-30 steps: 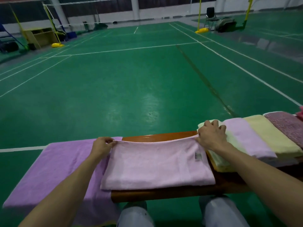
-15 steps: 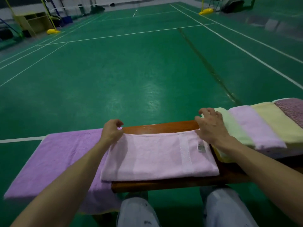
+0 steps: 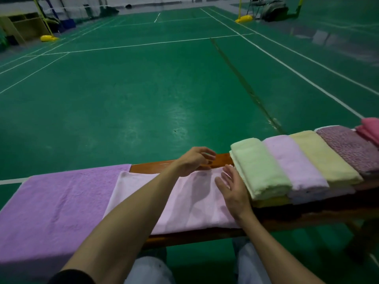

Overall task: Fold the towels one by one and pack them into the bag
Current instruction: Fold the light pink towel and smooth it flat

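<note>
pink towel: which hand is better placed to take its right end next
Right. The right hand lies open on the right end of the pink towel; the left hand hangs over its far edge, forearm crossing it.

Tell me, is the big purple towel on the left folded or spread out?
Spread out. The purple towel lies flat and wide across the bench, hanging past its near edge.

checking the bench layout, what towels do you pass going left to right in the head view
purple towel → pale pink towel → light green towel → lilac towel → yellow towel → speckled mauve towel → pink towel
</note>
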Available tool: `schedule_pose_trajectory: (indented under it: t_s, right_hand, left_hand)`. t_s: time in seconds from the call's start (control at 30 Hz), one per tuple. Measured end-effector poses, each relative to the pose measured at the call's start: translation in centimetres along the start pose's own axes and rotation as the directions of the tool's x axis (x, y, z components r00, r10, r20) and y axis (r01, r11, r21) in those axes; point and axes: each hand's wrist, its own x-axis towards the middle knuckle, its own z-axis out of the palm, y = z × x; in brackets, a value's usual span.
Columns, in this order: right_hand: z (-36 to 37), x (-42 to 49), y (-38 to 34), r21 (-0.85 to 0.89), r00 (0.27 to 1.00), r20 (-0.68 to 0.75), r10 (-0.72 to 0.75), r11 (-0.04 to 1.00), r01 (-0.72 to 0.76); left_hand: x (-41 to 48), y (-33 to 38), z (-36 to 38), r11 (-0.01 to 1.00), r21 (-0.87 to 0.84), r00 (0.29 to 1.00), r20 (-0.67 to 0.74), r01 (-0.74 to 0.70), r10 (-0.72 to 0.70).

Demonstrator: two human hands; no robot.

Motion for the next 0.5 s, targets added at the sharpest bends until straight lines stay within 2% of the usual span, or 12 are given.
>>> schedule_pose_trajectory:
  t_s: [0.1, 0.23, 0.37, 0.5]
  right_hand:
    - [-0.3, 0.0, 0.1, 0.022, 0.999, 0.007, -0.047, 0.999, 0.046]
    - [-0.2, 0.0, 0.1, 0.053, 0.994, 0.031, -0.103, 0.993, 0.101]
    - [-0.4, 0.3, 0.6, 0.065, 0.996, 0.024, -0.09, 0.994, 0.088]
    - [-0.5, 0.0, 0.5, 0.073, 0.996, 0.026, -0.083, 0.994, 0.081]
  left_hand:
    - [1.4, 0.5, 1.6, 0.996, -0.052, 0.993, 0.092, 0.075, -0.07]
    - [2.7, 0.8, 2.3, 0.988, -0.066, 0.984, 0.121, 0.141, -0.132]
    - [2.8, 1.9, 2.5, 0.987, 0.034, 0.972, 0.173, 0.155, -0.158]
    - [2.3, 2.9, 3.0, 0.956, 0.281, 0.948, 0.27, 0.088, -0.166]
